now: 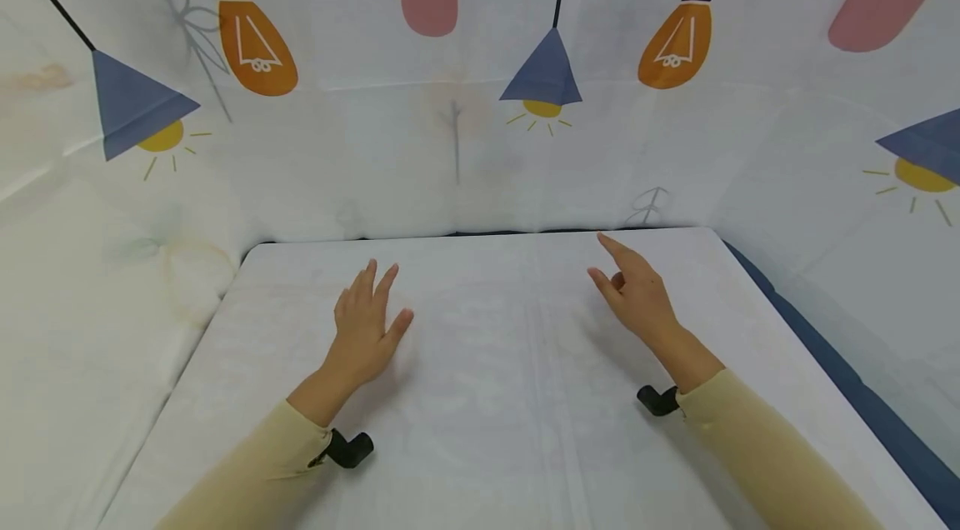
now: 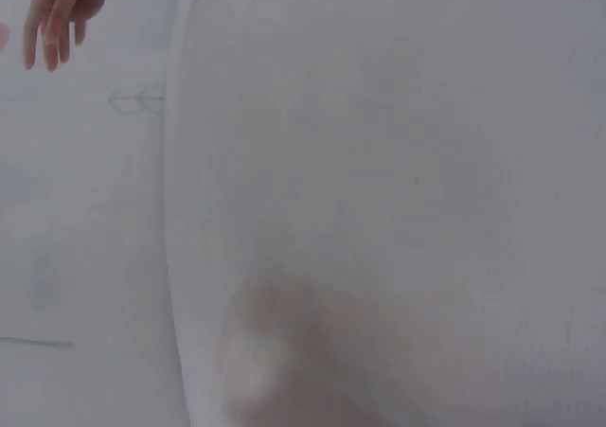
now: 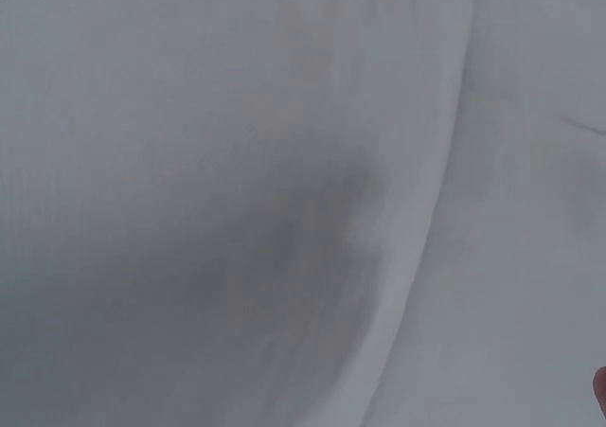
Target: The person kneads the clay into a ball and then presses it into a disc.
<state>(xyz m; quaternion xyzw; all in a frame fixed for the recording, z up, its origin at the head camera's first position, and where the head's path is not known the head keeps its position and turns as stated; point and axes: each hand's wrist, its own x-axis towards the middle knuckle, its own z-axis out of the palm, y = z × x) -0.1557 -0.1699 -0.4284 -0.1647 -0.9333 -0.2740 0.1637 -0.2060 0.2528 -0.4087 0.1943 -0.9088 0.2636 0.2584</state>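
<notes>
Above the left half of the white table (image 1: 480,397), my left hand (image 1: 365,338) has its fingers extended and the thumb spread apart, holding nothing. My right hand (image 1: 636,292) hovers over the far right part, index finger and thumb extended and the other fingers partly bent, with nothing in it. Both hands cast soft shadows on the white surface. In the left wrist view, a hand (image 2: 62,15) with loosely hanging fingers appears at the top left corner. A bit of a fingertip (image 3: 601,389) shows at the right edge of the right wrist view.
A white sheet printed with orange bulbs (image 1: 258,47) and blue lamps (image 1: 543,72) hangs behind the table and at its sides. Dark blue material (image 1: 825,355) runs along the table's right edge. Each sleeve cuff has a black wrist camera mount (image 1: 351,450).
</notes>
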